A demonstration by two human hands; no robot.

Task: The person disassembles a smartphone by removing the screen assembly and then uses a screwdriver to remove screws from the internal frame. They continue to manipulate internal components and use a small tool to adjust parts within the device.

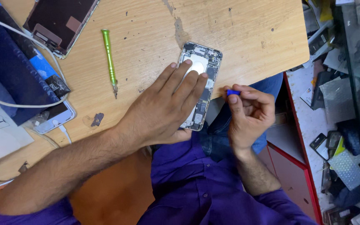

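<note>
Pressing flat, fingers spread, the left hand (pixel 163 110) covers an opened phone chassis (pixel 200 83) at frame centre, on the wooden worktop (pixel 246 33). Just right, the right hand (pixel 248 110) pinches a small blue tool (pixel 233 92). One green screwdriver (pixel 109 60) lies upper left, beside one detached screen (pixel 59 21); a second phone (pixel 55 118) sits left under white cables (pixel 13 104).

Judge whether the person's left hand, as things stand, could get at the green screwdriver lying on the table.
Probably yes. The left hand lies flat on the opened phone, and the green screwdriver lies alone on bare wooden table beside it, with nothing between them. The hand would have to leave the phone.
</note>
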